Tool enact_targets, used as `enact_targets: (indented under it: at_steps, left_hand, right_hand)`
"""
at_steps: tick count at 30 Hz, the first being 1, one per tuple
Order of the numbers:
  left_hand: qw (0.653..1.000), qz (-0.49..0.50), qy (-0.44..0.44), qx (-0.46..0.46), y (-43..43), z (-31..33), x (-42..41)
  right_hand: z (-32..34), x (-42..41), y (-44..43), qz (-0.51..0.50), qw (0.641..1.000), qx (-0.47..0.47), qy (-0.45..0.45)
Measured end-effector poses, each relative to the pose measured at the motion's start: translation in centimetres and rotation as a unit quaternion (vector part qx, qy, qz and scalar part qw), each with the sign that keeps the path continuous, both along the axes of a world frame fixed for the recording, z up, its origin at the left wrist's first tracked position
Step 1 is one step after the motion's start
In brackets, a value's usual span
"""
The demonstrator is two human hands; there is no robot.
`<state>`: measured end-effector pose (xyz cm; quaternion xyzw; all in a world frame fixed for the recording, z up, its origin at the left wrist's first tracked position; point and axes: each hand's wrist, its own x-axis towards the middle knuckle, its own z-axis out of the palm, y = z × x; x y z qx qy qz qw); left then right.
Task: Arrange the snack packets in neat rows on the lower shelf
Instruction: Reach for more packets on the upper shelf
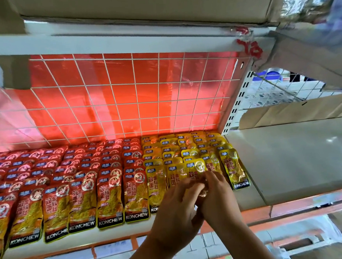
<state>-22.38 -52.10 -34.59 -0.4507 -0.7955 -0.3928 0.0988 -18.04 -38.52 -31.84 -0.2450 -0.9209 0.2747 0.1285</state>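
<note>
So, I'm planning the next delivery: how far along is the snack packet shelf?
The red packets lie in rows, and most yellow packets do too. The left hand and right hand hold a loose packet at the front of those rows. Left to do: seating it and straightening the tilted end packet.

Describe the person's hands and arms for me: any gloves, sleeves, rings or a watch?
Both the left hand and the right hand are bare, with no gloves. No ring, watch or bracelet shows on the fingers or wrists. The left forearm and the right forearm are bare too, down to the bottom edge of the picture, so no sleeve is in view.
</note>
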Motion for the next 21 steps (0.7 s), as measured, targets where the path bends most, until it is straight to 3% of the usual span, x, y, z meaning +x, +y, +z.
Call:
enact_targets:
  at_steps: [7,21]
  left_hand:
    - [0.994,0.071,0.065,-0.058,0.0,-1.3,0.3]
    - [0.991,0.078,0.045,-0.095,0.1,-1.3,0.5]
  right_hand:
    - [-0.3,-0.4,1.5,0.001,0.999,0.029,-0.029]
    - [-1.4,-1.4,2.1,0.021,0.995,0.058,-0.077]
